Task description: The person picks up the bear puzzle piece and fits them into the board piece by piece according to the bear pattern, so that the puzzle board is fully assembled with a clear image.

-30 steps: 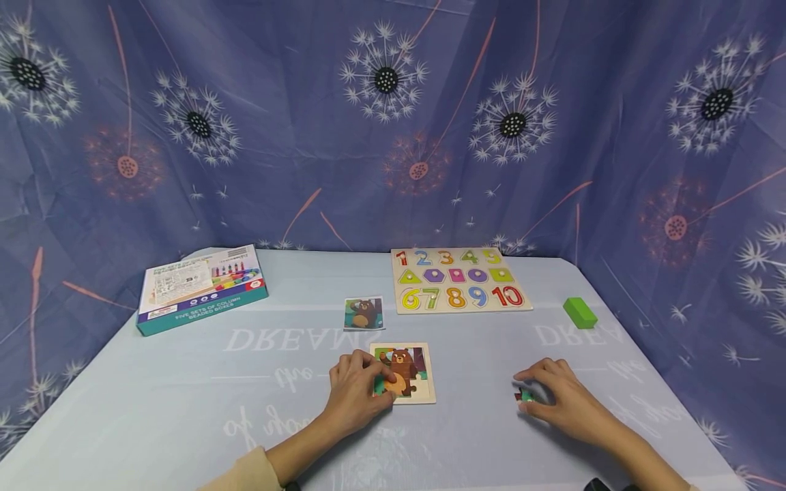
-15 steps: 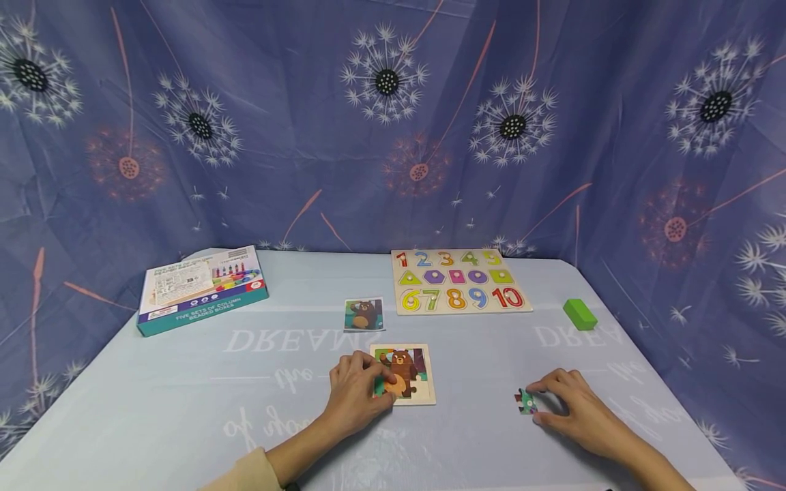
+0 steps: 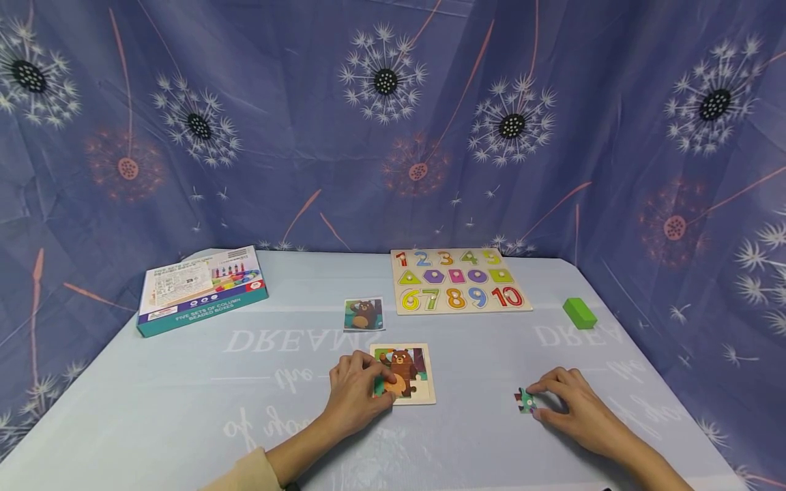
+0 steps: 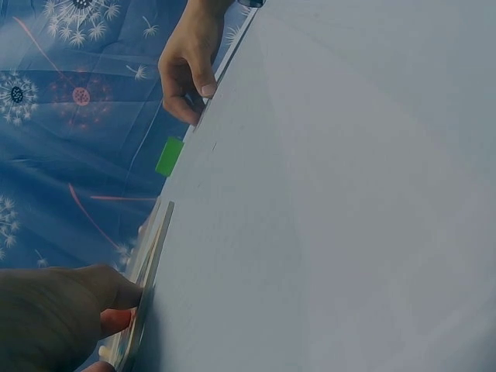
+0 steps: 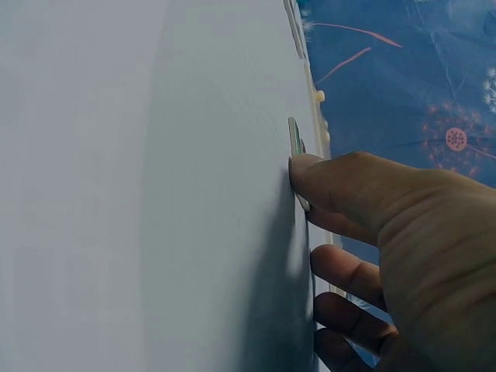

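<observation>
My left hand (image 3: 356,390) lies over the left side of a small wooden bear puzzle (image 3: 420,368), holding its frame with thumb and bent fingers. Part of the picture is covered by that hand; the lower right corner of the tray shows bare wood. In the left wrist view, the thumb is against the edge of the puzzle (image 4: 160,240). Off to the right, my right hand (image 3: 571,409) pinches a green and brown jigsaw piece (image 3: 525,401) between thumb and forefinger, at the tabletop. Seen from the right wrist, the jigsaw piece (image 5: 294,136) is nearly edge-on.
Behind the puzzle lies a bear picture card (image 3: 364,314). A number and shape board (image 3: 402,278) stands at the back, a green block (image 3: 580,313) at the right. A boxed bead set (image 3: 202,290) sits back left. A dandelion-print curtain (image 3: 295,136) hangs behind the table.
The right hand has shifted slightly right and nearer, so more of the jigsaw piece shows at its fingertips. The left hand and the puzzle have stayed in place.
</observation>
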A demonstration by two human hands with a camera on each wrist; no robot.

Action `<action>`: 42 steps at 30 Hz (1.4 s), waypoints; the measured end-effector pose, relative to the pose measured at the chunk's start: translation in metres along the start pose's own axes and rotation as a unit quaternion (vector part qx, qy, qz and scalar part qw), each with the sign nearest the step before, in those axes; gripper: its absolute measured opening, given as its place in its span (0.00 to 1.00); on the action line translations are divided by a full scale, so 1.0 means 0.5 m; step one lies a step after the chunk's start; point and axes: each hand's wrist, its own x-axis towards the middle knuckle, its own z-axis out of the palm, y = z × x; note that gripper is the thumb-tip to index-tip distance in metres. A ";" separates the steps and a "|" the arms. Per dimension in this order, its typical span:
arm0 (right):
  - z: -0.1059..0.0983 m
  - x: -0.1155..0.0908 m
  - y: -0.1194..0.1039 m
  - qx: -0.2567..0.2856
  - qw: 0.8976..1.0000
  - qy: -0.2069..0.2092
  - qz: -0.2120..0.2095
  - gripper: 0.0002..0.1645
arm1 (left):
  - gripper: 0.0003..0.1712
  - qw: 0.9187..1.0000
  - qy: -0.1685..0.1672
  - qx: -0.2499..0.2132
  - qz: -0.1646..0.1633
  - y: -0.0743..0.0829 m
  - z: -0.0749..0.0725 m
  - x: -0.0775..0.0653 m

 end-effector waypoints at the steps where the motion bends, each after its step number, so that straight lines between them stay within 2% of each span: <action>1: 0.000 0.000 0.000 -0.001 1.000 -0.001 0.001 0.19 | 0.07 1.000 0.000 0.000 0.000 0.000 0.000 0.000; 10: 0.002 0.009 -0.008 -0.005 1.000 0.005 -0.004 0.18 | 0.07 1.000 0.002 -0.001 0.001 0.001 -0.001 0.000; 17: 0.005 0.041 -0.036 -0.002 1.000 0.002 -0.024 0.18 | 0.07 1.000 0.005 0.004 0.002 0.001 -0.001 -0.001; 22: 0.022 0.070 -0.064 0.012 0.999 -0.008 -0.030 0.16 | 0.07 1.000 0.002 0.003 -0.001 0.001 -0.002 0.000; 32: 0.064 0.131 -0.132 0.014 0.999 -0.039 0.005 0.15 | 0.07 1.000 0.005 0.002 0.005 0.002 -0.001 0.000; 42: 0.096 0.167 -0.187 0.035 0.997 -0.065 0.027 0.14 | 0.07 1.000 0.007 0.008 0.008 0.001 -0.001 0.001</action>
